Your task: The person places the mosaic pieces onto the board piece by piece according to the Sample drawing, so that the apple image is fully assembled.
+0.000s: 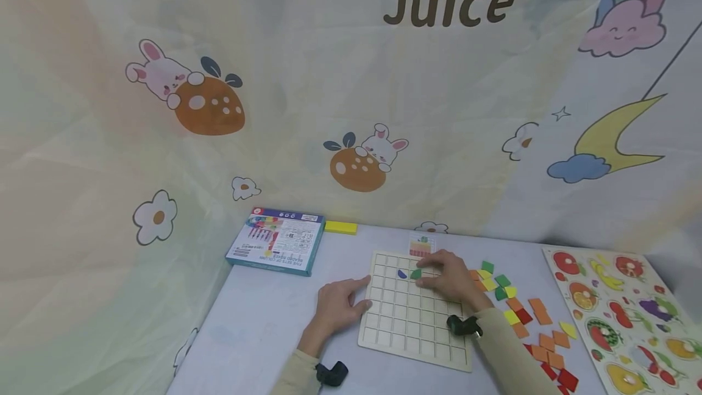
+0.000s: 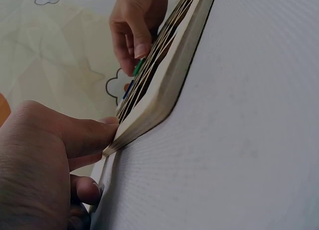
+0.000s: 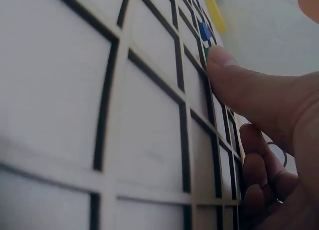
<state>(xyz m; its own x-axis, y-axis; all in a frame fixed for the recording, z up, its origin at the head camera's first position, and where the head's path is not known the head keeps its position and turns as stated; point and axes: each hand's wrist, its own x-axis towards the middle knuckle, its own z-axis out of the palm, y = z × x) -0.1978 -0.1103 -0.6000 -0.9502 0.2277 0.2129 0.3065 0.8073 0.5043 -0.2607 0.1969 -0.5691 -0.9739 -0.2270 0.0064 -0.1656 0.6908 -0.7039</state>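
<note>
A pale wooden grid board (image 1: 408,346) lies on the white table. My left hand (image 1: 337,305) holds its left edge, with the thumb (image 2: 94,132) on the rim in the left wrist view. Over the far part of the board, my right hand (image 1: 452,276) pinches a small green tile (image 1: 415,274) between thumb and index finger. Just left of that tile, a small blue tile (image 1: 402,274) sits in a square of the grid. In the right wrist view, the right thumb (image 3: 234,75) covers most of the green tile.
Orange, red, yellow and green tiles (image 1: 540,311) lie scattered right of the board. Beyond them is a fruit picture board (image 1: 620,285). A small picture card (image 1: 421,244) touches the board's far side. A printed box (image 1: 280,241) and a yellow block (image 1: 340,227) stand at the back left.
</note>
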